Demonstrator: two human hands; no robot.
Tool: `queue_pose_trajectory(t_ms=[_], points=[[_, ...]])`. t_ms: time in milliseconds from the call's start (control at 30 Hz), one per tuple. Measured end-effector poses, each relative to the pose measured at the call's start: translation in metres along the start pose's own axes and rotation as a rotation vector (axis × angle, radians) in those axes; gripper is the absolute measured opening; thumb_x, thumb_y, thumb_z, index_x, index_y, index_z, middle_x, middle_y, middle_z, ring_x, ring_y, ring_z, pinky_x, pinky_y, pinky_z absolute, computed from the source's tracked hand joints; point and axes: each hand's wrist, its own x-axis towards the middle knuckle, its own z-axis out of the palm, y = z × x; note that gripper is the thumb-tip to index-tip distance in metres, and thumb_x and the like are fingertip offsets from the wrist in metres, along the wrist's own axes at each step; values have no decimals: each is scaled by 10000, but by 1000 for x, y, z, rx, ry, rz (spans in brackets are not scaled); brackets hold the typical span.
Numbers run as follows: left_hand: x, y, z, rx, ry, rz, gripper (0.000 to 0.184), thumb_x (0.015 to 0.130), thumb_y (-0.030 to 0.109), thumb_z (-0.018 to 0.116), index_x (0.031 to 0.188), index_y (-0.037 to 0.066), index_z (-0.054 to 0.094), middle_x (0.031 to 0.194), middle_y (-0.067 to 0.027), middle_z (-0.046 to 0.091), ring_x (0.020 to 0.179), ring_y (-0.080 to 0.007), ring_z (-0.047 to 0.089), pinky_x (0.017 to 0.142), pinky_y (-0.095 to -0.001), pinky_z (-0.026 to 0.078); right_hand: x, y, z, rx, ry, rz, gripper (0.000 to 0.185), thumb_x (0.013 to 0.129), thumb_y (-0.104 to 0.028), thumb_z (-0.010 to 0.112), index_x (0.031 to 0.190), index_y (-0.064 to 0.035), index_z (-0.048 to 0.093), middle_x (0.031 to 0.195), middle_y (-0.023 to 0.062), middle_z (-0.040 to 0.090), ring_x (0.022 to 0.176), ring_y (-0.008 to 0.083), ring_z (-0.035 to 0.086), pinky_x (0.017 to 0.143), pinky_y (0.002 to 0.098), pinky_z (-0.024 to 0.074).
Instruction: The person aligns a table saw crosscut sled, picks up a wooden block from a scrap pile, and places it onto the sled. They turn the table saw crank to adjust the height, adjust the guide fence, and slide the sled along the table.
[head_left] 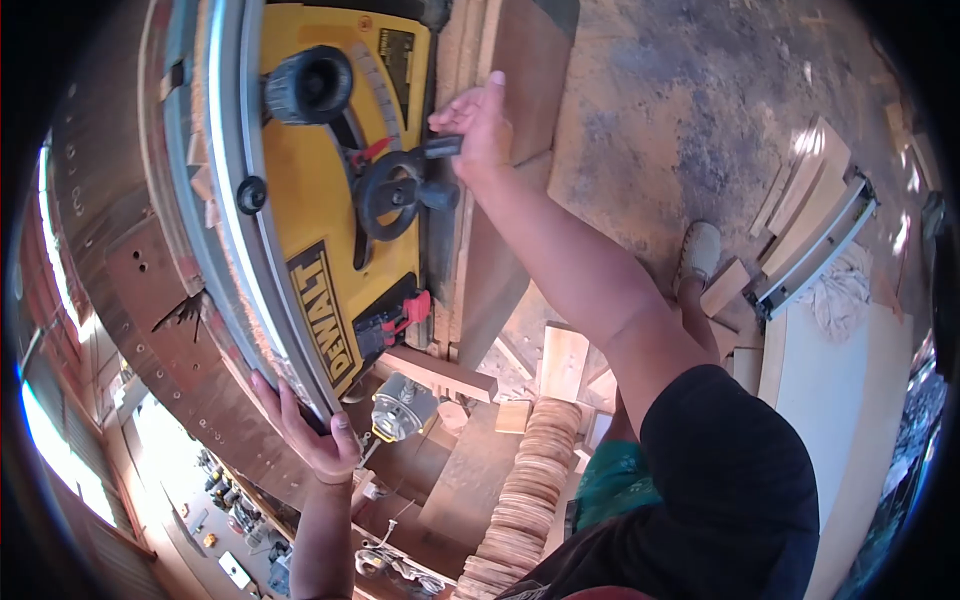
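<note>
A yellow DeWalt table saw (300, 190) fills the upper left, its front panel facing me. My right hand (485, 135) is closed around a black lever (442, 147) at the panel's edge, with one digit sticking out. Just beside that lever is the black handwheel (388, 196). A round black knob (308, 85) and a red switch paddle (412, 308) are also on the panel. Lower down, my left hand (318, 435) grips the end of the saw's metal front rail (285, 345), thumb on one side and fingers over the other.
A long stack of wooden discs (525, 500) lies below the saw. Wood offcuts (565, 360) are scattered near my legs. Boards (805, 200) and a crumpled cloth (838, 290) lie at the right. Tools (240, 530) cover a surface at lower left.
</note>
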Motion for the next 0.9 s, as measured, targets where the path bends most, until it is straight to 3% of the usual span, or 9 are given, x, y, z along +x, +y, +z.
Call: queue_pose_trajectory(t_ms=[133,200,300,533,567,900], points=[[1,1,4,-49,10,4,691,974,430,432,1417,-86,307,1495,-358,208,1416,-479,198,1137,-559,167,4,5,-4,41,-71,-53,602,974,-590,368,704,-73,516,575,104,561,557,249,612,584,364,516],[3,5,3,-28,-19,17,633,994,380,398,1436,-59,282,1518,-309,202,1432,-427,197,1148,-507,166,5,4,-6,57,-118,-56,601,976,-585,370,710,-68,521,580,105,567,553,238,613,585,349,522],[8,8,6,-37,-13,59,659,992,390,392,1437,-79,268,1497,-350,200,1422,-465,189,1137,-544,171,4,5,-5,89,-102,-94,602,979,-559,406,673,-55,531,553,95,572,492,200,609,492,299,506],[9,9,5,10,-43,86,646,995,385,364,1449,-59,251,1513,-311,205,1426,-452,188,1149,-552,164,2,9,-6,56,-139,-135,617,982,-566,386,678,-53,545,547,90,573,491,190,613,492,294,509],[10,11,7,9,-35,76,678,1004,449,341,1455,-49,248,1526,-274,218,1437,-405,195,1160,-511,153,3,10,-7,63,-153,-125,625,984,-567,374,666,-55,542,541,87,567,486,189,603,489,295,498],[5,6,5,6,-35,85,660,997,408,356,1458,-51,248,1524,-275,223,1429,-395,228,1152,-515,191,4,11,-7,72,-183,-162,611,1000,-524,366,638,-61,530,525,83,549,463,181,569,470,291,463]])
